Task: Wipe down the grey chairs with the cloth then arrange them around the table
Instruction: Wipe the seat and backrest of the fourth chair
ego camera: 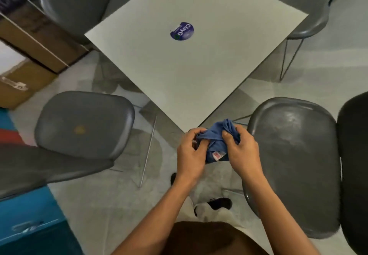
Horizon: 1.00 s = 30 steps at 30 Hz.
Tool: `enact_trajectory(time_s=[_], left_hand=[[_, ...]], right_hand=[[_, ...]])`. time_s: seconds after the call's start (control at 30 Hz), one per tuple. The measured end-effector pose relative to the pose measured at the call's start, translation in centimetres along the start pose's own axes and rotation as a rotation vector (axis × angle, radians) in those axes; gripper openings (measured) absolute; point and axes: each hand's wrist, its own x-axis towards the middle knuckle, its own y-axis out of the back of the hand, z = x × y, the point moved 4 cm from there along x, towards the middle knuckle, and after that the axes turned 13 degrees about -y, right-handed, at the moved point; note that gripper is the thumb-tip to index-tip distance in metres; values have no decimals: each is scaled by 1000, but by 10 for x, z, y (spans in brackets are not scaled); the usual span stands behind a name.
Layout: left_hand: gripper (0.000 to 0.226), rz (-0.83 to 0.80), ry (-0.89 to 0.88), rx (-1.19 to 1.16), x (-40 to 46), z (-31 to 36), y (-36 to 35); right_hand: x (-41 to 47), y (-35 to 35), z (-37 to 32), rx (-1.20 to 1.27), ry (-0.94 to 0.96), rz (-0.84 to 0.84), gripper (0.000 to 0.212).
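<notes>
Seen from the head camera, both hands bunch a blue cloth (217,141) just off the near corner of the white bench (199,71). The left hand (189,155) and right hand (243,153) each have fingers curled in a tight grip, pinching its folds. A grey chair (83,123) stands to the left, another chair (292,155) to the right, two more behind the bench.

brown cardboard boxes (33,41) are stacked at the upper left on the pale floor (103,205); a blue box (29,221) sits at the lower left; a round blue sticker (182,31) is near the middle of the tabletop; a black shoe (219,204) shows below.
</notes>
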Motion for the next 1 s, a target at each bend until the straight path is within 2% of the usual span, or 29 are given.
enact_trajectory(time_s=[0.33,0.43,0.53,0.73,0.87,1.0], left_hand=[[14,288,-17,0,9,-9,151],[16,360,-21,-14,8,-7,191],[17,422,18,-51,1,-8,221],[19,616,58,-239,-36,-12,253],[23,792,78,-120,-69,-20,264],[16,946,126,10,-103,-31,279]], right_hand=[[-37,-147,-74,-67,195,-178,5],[-51,-185,-90,-47,255,-239,13],[-66,-216,-104,-48,317,-313,18],[-95,-263,-114,-152,485,-461,9],[-113,-289,-104,-352,548,-567,13],[-140,-309,-86,-482,633,-655,11]])
